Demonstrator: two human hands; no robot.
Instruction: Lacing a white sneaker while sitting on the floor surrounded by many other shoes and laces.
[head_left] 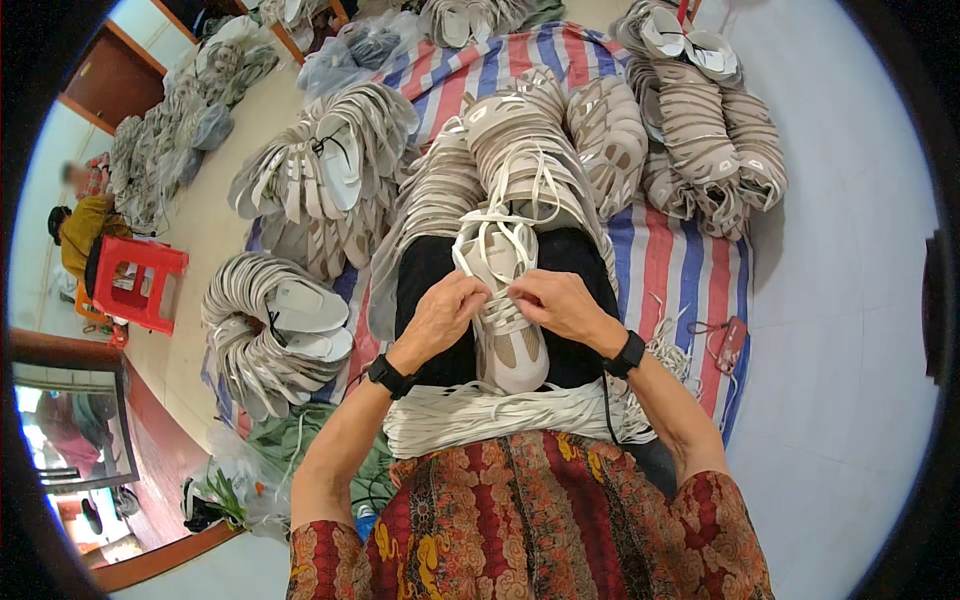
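A beige shoe upper [515,365] with tan mesh at the toe lies between my legs, its toe toward me. White shoelace [512,303] crosses its front in several rows, and loose loops spread over the tongue and opening. My left hand [447,308] is closed at the left eyelet edge, thumb and fingertips pinching the lace. On the opposite edge my right hand [563,303] pinches the lace too, fingers curled. The fingertips partly hide the lace where each hand grips it. Behind this upper stands a nested stack of similar uppers [525,140].
A bundle of white laces [450,418] lies across my lap. More stacked uppers [275,325] stand left and right on a striped sheet [640,260]. A red stool [140,283] and a seated person [80,235] are at far left. A small red object [732,345] lies at right.
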